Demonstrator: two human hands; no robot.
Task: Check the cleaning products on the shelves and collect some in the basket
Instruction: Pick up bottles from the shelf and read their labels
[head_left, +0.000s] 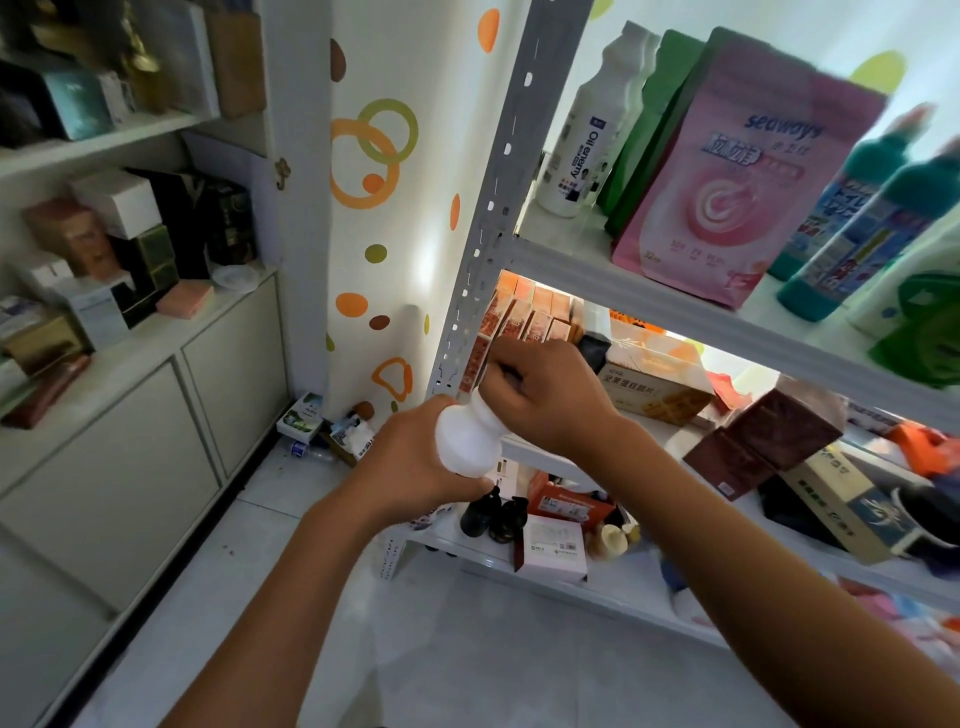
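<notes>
My left hand (410, 465) grips the body of a white plastic bottle (467, 441), held up in front of the metal shelf unit (649, 283). My right hand (545, 389) curls over the bottle's top and hides the cap. On the upper shelf stand a white "Oil enemy" bottle (587, 140), a green pouch (649, 119), a pink "seaways" pouch (727, 182) and teal-capped blue bottles (852, 234). No basket is in view.
The middle shelf holds orange boxes (524, 317), a biscuit box (654, 384) and a brown box (769, 436). Dark bottles (488, 514) and small cartons sit on the lowest shelf. White cabinets with stacked boxes (114, 244) stand at the left. Litter (332, 431) lies in the floor corner.
</notes>
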